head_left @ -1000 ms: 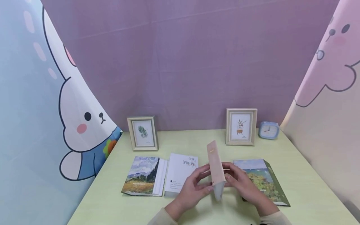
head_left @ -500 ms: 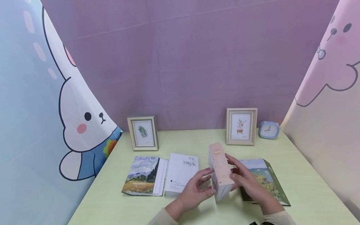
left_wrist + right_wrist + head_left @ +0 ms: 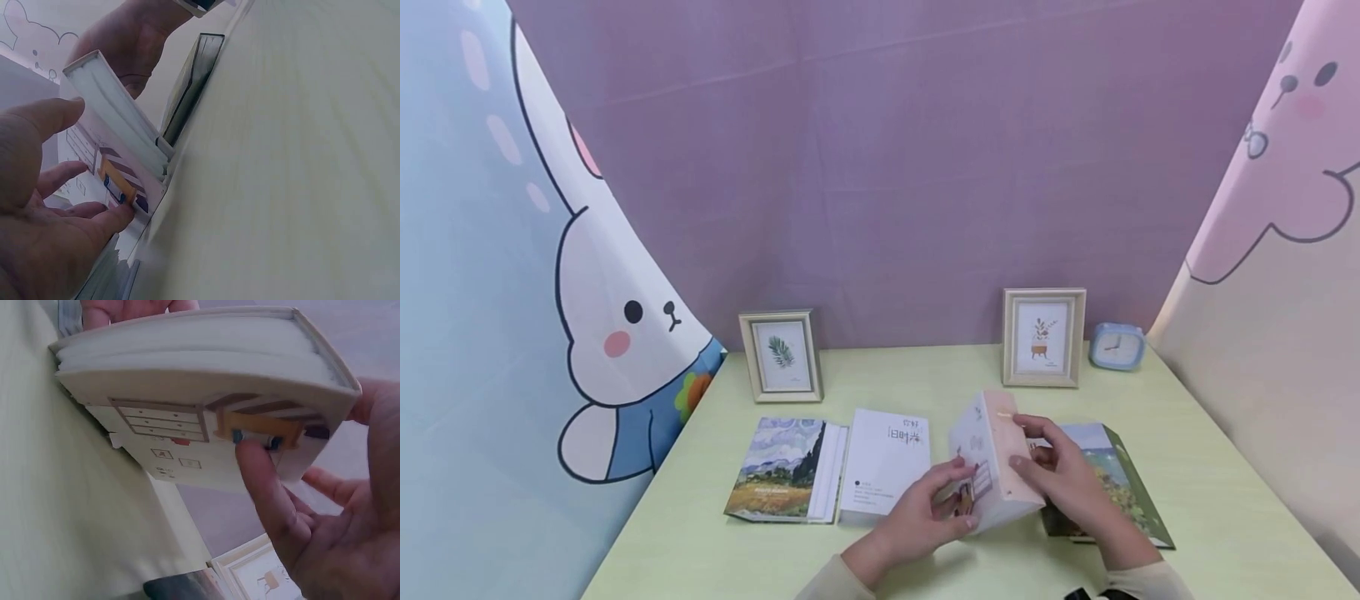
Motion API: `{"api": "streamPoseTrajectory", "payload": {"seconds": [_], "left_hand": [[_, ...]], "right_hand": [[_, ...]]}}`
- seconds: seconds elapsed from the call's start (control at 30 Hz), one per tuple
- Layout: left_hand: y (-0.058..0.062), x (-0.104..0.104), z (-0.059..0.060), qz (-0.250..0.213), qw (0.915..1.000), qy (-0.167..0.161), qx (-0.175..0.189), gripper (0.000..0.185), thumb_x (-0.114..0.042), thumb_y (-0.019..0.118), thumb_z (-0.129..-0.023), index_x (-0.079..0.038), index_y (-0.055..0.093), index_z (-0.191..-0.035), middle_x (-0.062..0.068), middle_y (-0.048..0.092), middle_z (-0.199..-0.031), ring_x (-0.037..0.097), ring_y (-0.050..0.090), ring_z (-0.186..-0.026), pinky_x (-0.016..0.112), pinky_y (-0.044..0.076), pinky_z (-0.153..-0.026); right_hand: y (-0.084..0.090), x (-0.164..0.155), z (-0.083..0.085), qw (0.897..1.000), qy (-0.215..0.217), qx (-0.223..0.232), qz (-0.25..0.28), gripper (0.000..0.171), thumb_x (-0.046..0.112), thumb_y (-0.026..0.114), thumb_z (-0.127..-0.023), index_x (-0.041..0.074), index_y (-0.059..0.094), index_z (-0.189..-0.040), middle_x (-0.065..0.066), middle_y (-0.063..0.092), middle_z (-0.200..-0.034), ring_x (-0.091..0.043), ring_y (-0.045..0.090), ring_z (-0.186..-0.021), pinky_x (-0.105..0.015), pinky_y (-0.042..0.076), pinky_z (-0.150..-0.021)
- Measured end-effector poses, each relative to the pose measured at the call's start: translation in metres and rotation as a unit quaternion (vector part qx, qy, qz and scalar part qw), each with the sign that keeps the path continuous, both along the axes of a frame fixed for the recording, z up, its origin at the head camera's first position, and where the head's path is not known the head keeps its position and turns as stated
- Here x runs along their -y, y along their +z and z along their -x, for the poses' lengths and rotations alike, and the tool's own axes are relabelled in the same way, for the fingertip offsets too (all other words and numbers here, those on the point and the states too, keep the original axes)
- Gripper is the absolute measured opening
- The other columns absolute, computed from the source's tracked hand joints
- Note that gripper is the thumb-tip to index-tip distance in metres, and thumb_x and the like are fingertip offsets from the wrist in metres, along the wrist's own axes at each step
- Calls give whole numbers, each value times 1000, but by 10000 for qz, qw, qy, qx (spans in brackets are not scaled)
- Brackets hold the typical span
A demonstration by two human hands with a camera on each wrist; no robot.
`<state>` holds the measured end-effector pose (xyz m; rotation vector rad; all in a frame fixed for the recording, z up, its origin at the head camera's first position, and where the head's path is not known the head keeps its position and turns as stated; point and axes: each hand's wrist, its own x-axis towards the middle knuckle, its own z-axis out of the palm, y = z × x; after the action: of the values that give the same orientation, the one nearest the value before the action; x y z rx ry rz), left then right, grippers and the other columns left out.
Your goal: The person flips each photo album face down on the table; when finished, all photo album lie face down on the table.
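Left hand: my left hand point(image 3: 925, 517) gripped the lower left cover of the pink book point(image 3: 992, 467), thumb and fingers curled onto it; in the left wrist view a fingertip point(image 3: 119, 215) pressed the cover near an orange drawing.
Right hand: my right hand point(image 3: 1060, 479) clasped the same book from the right, fingers point(image 3: 1026, 467) curled over the pink spine side, thumb behind it.
Pink book: it was held just above the desk point(image 3: 925, 375), tilted, spine facing up and right, illustrated cover facing left; the white page block point(image 3: 187, 344) showed in the right wrist view. I could not tell whether its bottom corner touched the desk.
Right of hands: a painted-cover book point(image 3: 1112, 483) lay flat on the desk, partly under my right hand.
Left of hands: a white booklet point(image 3: 883, 462) with dark lettering lay flat, just beside my left hand; further left lay a landscape-cover book point(image 3: 778, 471).
Back of desk: a leaf picture frame point(image 3: 781, 356) stood upright at the left, a plant picture frame point(image 3: 1043, 337) at the right, and a blue clock point(image 3: 1117, 347) just beside that one.
Surround: purple backdrop point(image 3: 887, 167) behind, a rabbit curtain point(image 3: 587, 317) at the left.
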<state>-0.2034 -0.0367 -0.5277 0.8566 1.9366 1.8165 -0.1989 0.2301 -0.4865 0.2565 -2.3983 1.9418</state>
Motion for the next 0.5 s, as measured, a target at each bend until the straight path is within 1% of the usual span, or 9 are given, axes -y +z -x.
{"api": "streamPoseTrajectory", "payload": {"seconds": [0.1,0.23,0.4,0.5], "left_hand": [[0,-1,0,66,10000,4,-35,64,-8,75,-95,-6,49,-153,15,26,-169,31,26,-156,37,35,-120],[0,-3,1,168,9997,32,-171,64,-5,76,-93,-4,50,-151,16,28,-168,31,25,-156,37,35,-120],[0,-5,1,495,9977,139,-434,62,-10,78,-92,-4,53,-149,17,35,-164,30,32,-153,37,36,-119],[1,-6,1,587,9972,151,-434,62,-12,79,-92,-4,54,-148,17,37,-163,28,34,-152,37,36,-119]], "right_hand": [[-2,-1,3,9981,-498,5,-352,54,17,77,-97,7,55,-145,-21,56,-131,-21,68,-83,-37,61,-58],[-5,-3,7,9898,-1049,56,-960,52,22,80,-94,8,60,-140,-17,61,-126,-17,65,-80,-31,58,-57],[-7,-6,9,9804,-1219,165,-1541,51,27,80,-93,9,62,-137,-14,63,-123,-20,61,-84,-29,56,-59],[-8,-7,9,9759,-1220,197,-1801,50,29,80,-94,8,63,-136,-14,65,-120,-20,60,-85,-28,54,-61]]}}
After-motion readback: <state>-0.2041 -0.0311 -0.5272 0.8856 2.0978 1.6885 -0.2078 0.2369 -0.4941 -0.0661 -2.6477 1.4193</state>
